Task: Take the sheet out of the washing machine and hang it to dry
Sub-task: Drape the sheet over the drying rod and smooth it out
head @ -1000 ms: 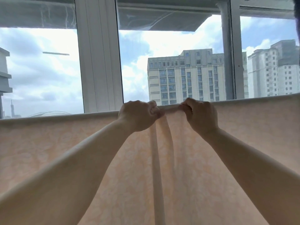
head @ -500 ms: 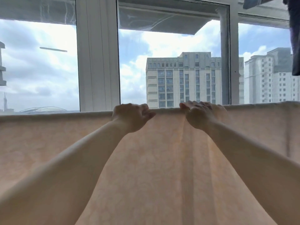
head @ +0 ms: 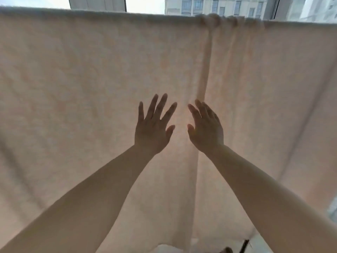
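Against the middle of the hanging sheet we hold our left hand and right hand flat, fingers straight and spread, gripping nothing; whether the palms quite touch the cloth we cannot tell. It drapes over a line before the window, bunched at the top right, one long fold running down. We judge it soft, limp, damp-heavy; best pinched along the top edge.

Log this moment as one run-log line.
stage: smoothing hung sheet | left hand: open, fingers spread | right hand: open | sheet: draped, bunched fold at top right
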